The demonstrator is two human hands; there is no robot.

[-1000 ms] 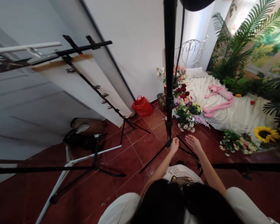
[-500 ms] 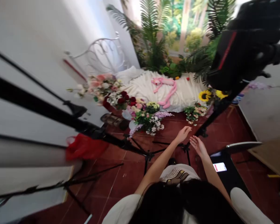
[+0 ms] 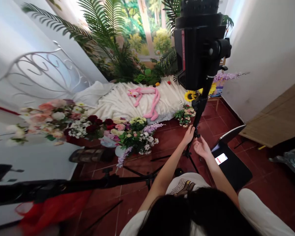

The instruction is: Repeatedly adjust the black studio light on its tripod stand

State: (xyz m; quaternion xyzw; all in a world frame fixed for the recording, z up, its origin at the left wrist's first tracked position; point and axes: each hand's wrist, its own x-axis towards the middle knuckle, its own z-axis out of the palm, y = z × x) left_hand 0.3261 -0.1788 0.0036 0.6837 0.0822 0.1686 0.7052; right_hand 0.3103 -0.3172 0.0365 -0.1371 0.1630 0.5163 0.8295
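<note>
A black studio light (image 3: pixel 199 49) is mounted on a black light stand (image 3: pixel 200 113) in front of me, its tripod legs on the floor. My left hand (image 3: pixel 188 135) is closed around the lower pole from the left side. Just below and to the right, my right hand (image 3: pixel 202 147) is turned palm up with curled fingers at a small clamp knob (image 3: pixel 197 134) on the pole. Part of that grip is hidden by the hand itself. To the right, a phone (image 3: pixel 221 159) with a lit screen lies on a black chair (image 3: pixel 232 173).
A second black stand (image 3: pixel 76 186) crosses the lower left, over a red bag (image 3: pixel 56 209). Ahead, a bed with a white blanket (image 3: pixel 118 101) holds a pink plush toy (image 3: pixel 147 91). Artificial flowers (image 3: pixel 135 137) stand before it, palm fronds (image 3: pixel 108 39) behind. A brown board (image 3: pixel 277 114) leans at right.
My view has swung right, so the bed and flowers shift left in the picture. Both hands, apart from the pole and held up before, are now at the light stand.
</note>
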